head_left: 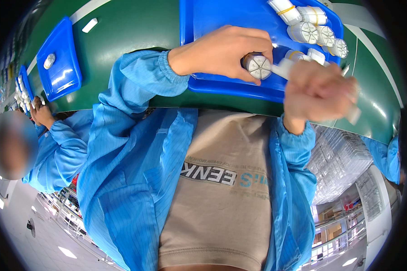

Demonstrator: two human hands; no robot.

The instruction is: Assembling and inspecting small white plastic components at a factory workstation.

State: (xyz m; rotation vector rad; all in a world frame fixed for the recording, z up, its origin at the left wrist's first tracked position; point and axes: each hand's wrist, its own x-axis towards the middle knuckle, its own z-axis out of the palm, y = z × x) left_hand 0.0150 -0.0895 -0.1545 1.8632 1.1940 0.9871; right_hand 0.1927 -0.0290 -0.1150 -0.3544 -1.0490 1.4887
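Note:
My left hand [228, 52] is closed around a bundle of wedge-ended pieces [259, 66], held over the blue tray [239, 92]. The bundle has a dark side, and its round, pale end is split into segments. Just right of it, my right hand [319, 88] is blurred by motion, its fingers curled. A white stick-like thing [282, 69] reaches from that hand to the bundle's end. Another white end shows below the same hand; whether it is one piece cannot be made out. Several white bundles [303, 32] with yellow bands lie in the tray's right part.
A smaller blue tray [61, 81] at the left holds one pale bundle [49, 61]. Near it a white block [90, 25] lies on the green table [126, 29]. A co-worker's hands [41, 113] are at the far left. Stacked clear trays [341, 160] stand below the table at right.

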